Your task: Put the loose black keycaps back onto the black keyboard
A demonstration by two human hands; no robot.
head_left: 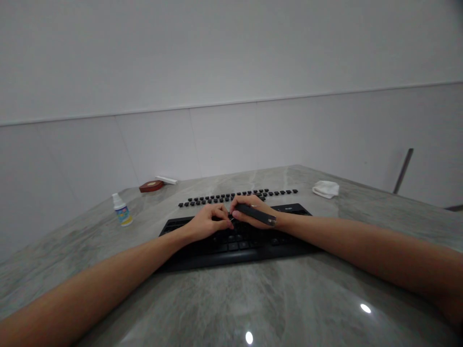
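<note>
A black keyboard [217, 258] lies on the grey marbled table, with some keys in place on its near part. Over its middle, my left hand [210, 222] is closed in a pinch, its fingertips just above the keys. Whatever is between those fingers is too small to make out. My right hand [251, 207] grips a slim black-handled tool [257, 215], its handle slanting down to the right. The tool's thin tip points toward my left fingertips, which nearly meet it. Behind the keyboard, several loose black keycaps [208, 201] stand in rows, partly hidden by my right hand.
A white spray bottle [122, 211] with a blue and yellow label stands at the left. Farther back lie a reddish-brown box [151, 186] and a white flat strip [166, 180]. A crumpled white cloth [326, 189] is at the right. The wall [224, 135] rises behind the table.
</note>
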